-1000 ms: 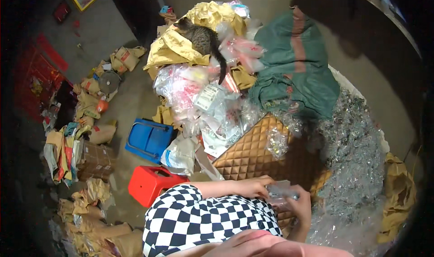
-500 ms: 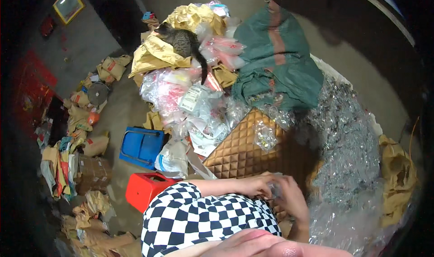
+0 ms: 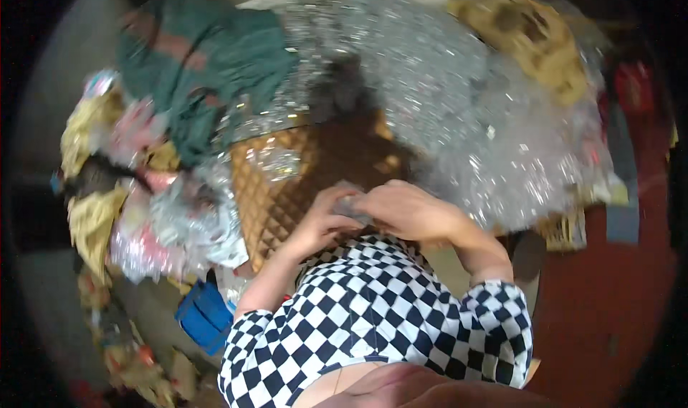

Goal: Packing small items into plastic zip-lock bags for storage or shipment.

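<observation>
My left hand [image 3: 324, 220] and my right hand [image 3: 405, 209] meet over a quilted brown cushion [image 3: 279, 186]. Between their fingers they hold a small clear plastic packet [image 3: 350, 204], mostly covered by the fingers. I wear a black-and-white checked shirt [image 3: 380, 322]. A large heap of shiny clear plastic packets [image 3: 459, 100] lies just beyond the hands, and one loose clear packet [image 3: 276, 160] rests on the cushion.
A green cloth [image 3: 208, 71] lies at the upper left. Pink and clear plastic bags [image 3: 158, 214] pile up at the left, with a blue box [image 3: 204, 318] below them. A brown sack [image 3: 537, 42] sits at the upper right beside red flooring [image 3: 609, 300].
The view has swung sharply to the right, so the plastic heap now fills the top. Both hands stay together on the small packet, now nearer the middle of the picture.
</observation>
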